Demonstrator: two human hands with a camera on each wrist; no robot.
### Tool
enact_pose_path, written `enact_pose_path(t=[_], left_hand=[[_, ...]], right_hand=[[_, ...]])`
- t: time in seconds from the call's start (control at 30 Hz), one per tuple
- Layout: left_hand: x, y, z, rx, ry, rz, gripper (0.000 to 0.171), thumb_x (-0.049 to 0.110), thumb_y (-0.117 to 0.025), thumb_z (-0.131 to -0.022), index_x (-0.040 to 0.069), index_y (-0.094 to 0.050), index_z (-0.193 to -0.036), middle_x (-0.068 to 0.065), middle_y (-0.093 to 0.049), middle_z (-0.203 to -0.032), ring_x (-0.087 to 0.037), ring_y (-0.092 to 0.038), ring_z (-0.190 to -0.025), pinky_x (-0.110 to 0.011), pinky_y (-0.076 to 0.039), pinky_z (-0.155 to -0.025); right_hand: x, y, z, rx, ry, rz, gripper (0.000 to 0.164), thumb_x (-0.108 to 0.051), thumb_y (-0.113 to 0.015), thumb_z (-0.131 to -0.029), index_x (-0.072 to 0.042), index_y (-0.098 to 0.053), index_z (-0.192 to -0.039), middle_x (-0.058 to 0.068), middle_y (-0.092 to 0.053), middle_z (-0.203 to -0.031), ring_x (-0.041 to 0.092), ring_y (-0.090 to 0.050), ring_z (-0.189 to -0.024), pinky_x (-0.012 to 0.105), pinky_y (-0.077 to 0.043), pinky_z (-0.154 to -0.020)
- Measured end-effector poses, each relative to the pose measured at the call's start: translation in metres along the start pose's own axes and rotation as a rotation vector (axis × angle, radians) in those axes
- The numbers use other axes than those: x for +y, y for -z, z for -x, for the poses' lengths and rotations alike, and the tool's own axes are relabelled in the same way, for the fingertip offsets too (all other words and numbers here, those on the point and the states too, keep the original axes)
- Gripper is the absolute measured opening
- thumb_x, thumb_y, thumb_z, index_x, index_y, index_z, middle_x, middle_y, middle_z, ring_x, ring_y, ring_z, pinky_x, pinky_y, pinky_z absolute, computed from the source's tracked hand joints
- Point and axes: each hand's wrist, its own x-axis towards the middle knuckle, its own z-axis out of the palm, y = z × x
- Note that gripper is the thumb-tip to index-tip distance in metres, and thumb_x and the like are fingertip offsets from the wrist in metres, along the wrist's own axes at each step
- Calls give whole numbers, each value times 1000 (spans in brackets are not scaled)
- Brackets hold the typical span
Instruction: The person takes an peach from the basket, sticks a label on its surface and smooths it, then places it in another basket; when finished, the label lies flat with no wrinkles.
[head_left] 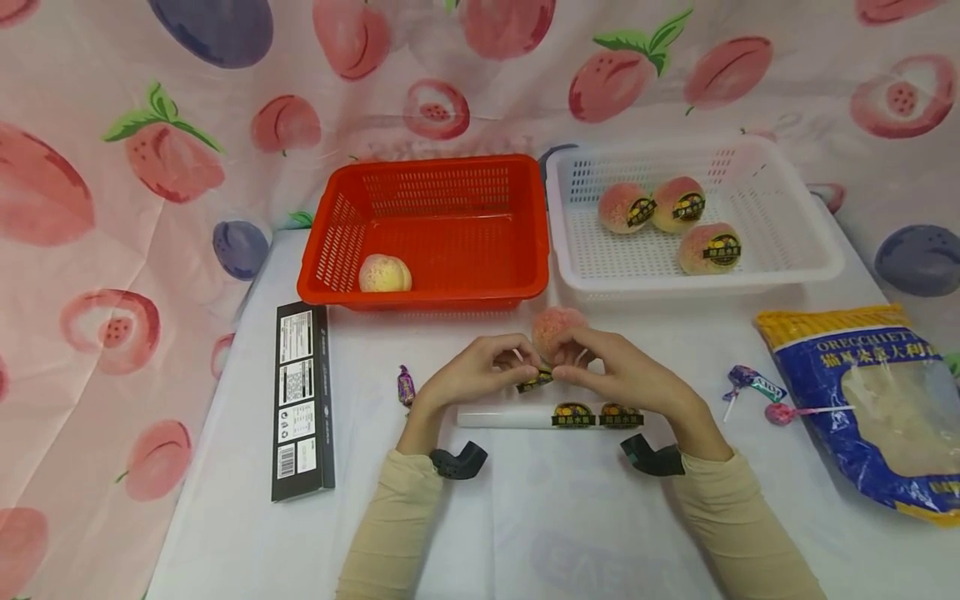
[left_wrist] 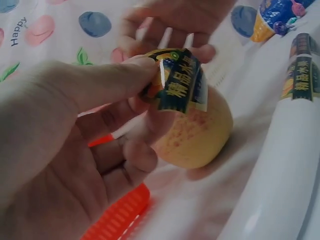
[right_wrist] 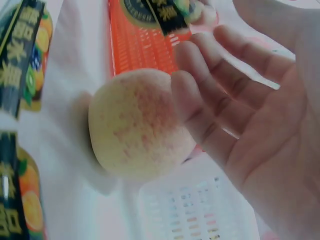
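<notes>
My left hand (head_left: 483, 367) pinches a black fruit sticker (left_wrist: 177, 80) with gold characters between thumb and fingertips. Close on the other side of it is my right hand (head_left: 615, 367), its fingers (right_wrist: 215, 110) loosely bent, holding nothing in the right wrist view. A pink-and-yellow peach (right_wrist: 140, 125) rests on the table just beyond both hands, partly hidden by the right fingers in the head view. On the near side of the hands lies a long white roll (head_left: 506, 416) bearing two more such stickers (head_left: 573, 415) toward its right end.
At the back stand a red basket (head_left: 420, 296) with one peach (head_left: 385, 273) and a white basket (head_left: 697, 287) with three stickered peaches (head_left: 711, 248). Left are a black box (head_left: 303, 400) and purple candy (head_left: 406, 387); right, lollipops (head_left: 782, 413) and a blue pasta bag (head_left: 832, 408).
</notes>
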Motion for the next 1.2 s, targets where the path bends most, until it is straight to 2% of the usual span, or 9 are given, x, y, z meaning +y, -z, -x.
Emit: enact_pose_path(t=[0.27,0.47,0.57,0.67,0.77,0.87,0.97,1.1,1.2], left_hand=[[-2,-9,-5,63,-52,-6,9,7,-59,-83,3,-59,-91,-9,-59,-85,-22,-56,-72,-31,-50,-67],[1,-13,-7,110,-67,-34,9,5,-60,-82,2,-58,-91,-9,-59,-86,-19,-56,-78,-30,-51,-71],[-1,-17,-10,164,-79,-43,14,3,-60,-82,1,-58,-96,-11,-59,-92,-18,-57,-84,-30,-52,-74],[-2,-20,-13,216,-100,-23,24,2,-59,-82,-1,-55,-105,-14,-57,-101,-22,-57,-91,-33,-51,-79],[-3,-23,-15,268,-123,-42,35,2,-59,-82,-1,-50,-115,-17,-52,-112,-28,-53,-103,-35,-51,-81],[-3,-25,-16,332,-101,-74,38,5,-60,-82,0,-48,-118,-17,-51,-114,-30,-53,-102,-34,-52,-79],[-5,-26,-16,367,-52,-68,31,6,-61,-81,0,-53,-110,-17,-57,-104,-28,-59,-91,-31,-52,-77],[-6,-29,-19,402,16,3,21,5,-62,-81,-2,-57,-100,-17,-61,-95,-26,-62,-85,-28,-52,-76],[-5,-34,-22,472,51,53,20,5,-62,-81,-2,-58,-98,-18,-61,-94,-27,-63,-82,-25,-53,-73]], right_hand=[[2,-1,-1,42,52,4,16,-23,-65,-80,-22,-55,-93,-12,-58,-84,4,-55,-77,22,-48,-71],[4,0,0,55,79,36,13,-17,-64,-81,-20,-57,-91,-9,-60,-84,4,-54,-77,23,-47,-71],[8,1,0,75,65,45,12,-18,-63,-82,-20,-57,-92,-7,-61,-86,4,-55,-79,23,-48,-72],[13,2,0,111,51,51,13,-19,-61,-83,-20,-56,-94,-8,-61,-88,4,-57,-81,23,-49,-73],[16,4,0,132,53,53,13,-18,-61,-83,-20,-56,-95,-8,-61,-89,5,-58,-81,24,-50,-73],[18,6,1,141,53,44,12,-20,-61,-83,-20,-56,-95,-7,-61,-89,5,-58,-80,24,-50,-72],[19,7,1,156,44,39,11,-22,-60,-84,-21,-57,-94,-7,-62,-88,4,-58,-79,24,-50,-71],[22,9,1,199,7,64,10,-24,-59,-84,-21,-57,-94,-7,-62,-85,6,-57,-76,24,-49,-68],[23,10,0,233,-43,53,11,-25,-59,-85,-21,-56,-94,-6,-62,-85,10,-58,-72,24,-50,-60]])
